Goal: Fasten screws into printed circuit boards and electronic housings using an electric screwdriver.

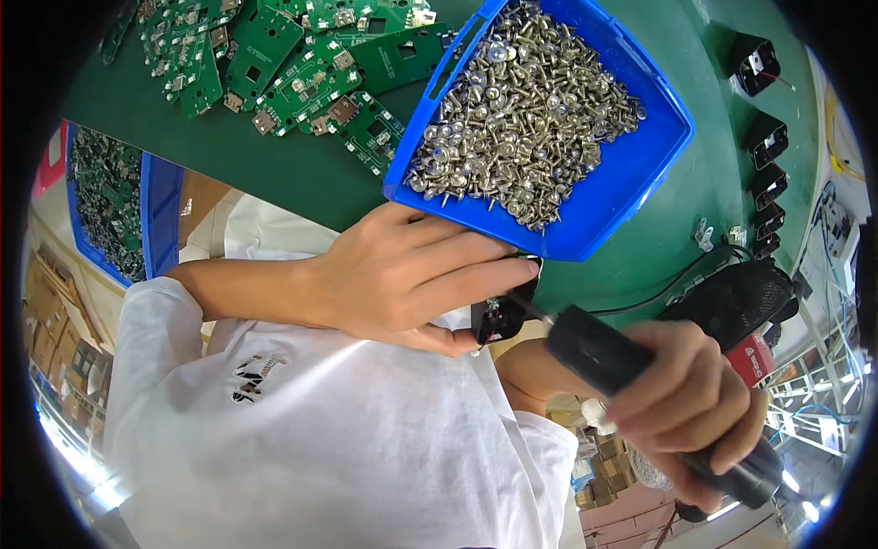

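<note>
My left hand [393, 274] is closed on a small black plastic housing [501, 320], holding it at the near edge of the table. In my right hand [690, 403] is a black electric screwdriver [594, 349], gripped around its body. Its bit slants toward the housing; whether the tip touches cannot be made out. Just beyond my left fingers stands a blue bin [640, 197], tilted in view. A heap of silver screws [530, 119] fills much of it. My fingers cover part of the housing.
Green circuit boards [306, 87] lie piled at the far left of the green table [274, 169]. Several black housings [768, 139] line the right edge. A black mesh-covered device [741, 297] and small metal pieces [702, 233] sit nearer. A blue crate [163, 220] of boards stands left.
</note>
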The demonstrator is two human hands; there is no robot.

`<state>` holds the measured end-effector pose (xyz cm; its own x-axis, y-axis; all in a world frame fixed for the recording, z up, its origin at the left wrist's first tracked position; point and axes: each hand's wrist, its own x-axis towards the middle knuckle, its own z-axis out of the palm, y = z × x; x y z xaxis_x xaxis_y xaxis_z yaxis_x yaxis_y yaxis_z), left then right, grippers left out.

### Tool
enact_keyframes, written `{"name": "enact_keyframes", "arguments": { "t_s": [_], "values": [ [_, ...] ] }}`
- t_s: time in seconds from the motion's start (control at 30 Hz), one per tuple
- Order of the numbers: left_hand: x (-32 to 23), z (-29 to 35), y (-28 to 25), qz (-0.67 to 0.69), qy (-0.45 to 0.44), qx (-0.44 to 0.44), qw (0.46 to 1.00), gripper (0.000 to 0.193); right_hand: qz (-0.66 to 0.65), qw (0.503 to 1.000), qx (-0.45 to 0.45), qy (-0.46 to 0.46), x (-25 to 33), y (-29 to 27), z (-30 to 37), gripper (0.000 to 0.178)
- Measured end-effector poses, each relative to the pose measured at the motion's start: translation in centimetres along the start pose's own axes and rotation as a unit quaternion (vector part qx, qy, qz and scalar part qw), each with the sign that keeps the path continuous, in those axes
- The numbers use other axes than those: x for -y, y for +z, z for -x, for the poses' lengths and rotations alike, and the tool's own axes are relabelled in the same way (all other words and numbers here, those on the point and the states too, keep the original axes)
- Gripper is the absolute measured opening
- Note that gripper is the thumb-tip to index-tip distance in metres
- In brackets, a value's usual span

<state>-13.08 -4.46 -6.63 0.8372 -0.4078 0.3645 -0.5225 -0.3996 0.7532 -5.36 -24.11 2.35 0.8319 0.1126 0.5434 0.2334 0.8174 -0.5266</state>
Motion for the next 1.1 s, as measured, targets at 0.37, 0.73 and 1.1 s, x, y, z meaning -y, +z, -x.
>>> {"name": "enact_keyframes", "arguments": {
  "t_s": [0.37,0.73,1.1],
  "values": [
    [2.3,-4.5,-10.1,0.341,0.048,0.086,0.935,0.049,0.231,0.959,-0.119,-0.115,4.0,-2.4,0.6,0.056],
    [2.6,-8.4,-16.3,0.059,0.202,0.085,0.974,0.072,0.243,0.958,-0.118,-0.092,3.1,-5.0,1.9,0.066],
    [9.9,-16.1,-17.9,-0.209,-0.054,-0.018,0.976,0.069,0.233,0.957,-0.128,-0.118,3.2,-5.4,2.2,0.066]
  ]
}}
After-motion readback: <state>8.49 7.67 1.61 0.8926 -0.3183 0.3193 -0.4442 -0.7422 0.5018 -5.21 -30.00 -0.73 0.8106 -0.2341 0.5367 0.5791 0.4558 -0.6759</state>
